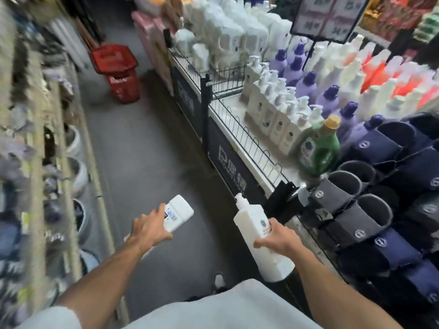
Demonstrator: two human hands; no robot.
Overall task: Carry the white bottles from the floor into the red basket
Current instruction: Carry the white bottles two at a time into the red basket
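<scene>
Left hand (149, 227): fingers (161, 208) curled round squat white plastic bottle (179, 213).
Right hand (276, 238): gripped tall white pump bottle (251, 222) mid-body.
Red plastic basket (116, 67): stood well ahead, on floor.
Handling: I judged both rigid, slick; avoid pump.

The black panel (231, 162) on the right stand shows a big white P and the Chinese signs 促销. The white writing on the far red basket (123, 86) and the numbers on the far right price sign (330, 15) are too blurry to read. The stickers on the near left white bottle (179, 213) and the near right white bottle (255, 230) are too small to read.
</scene>
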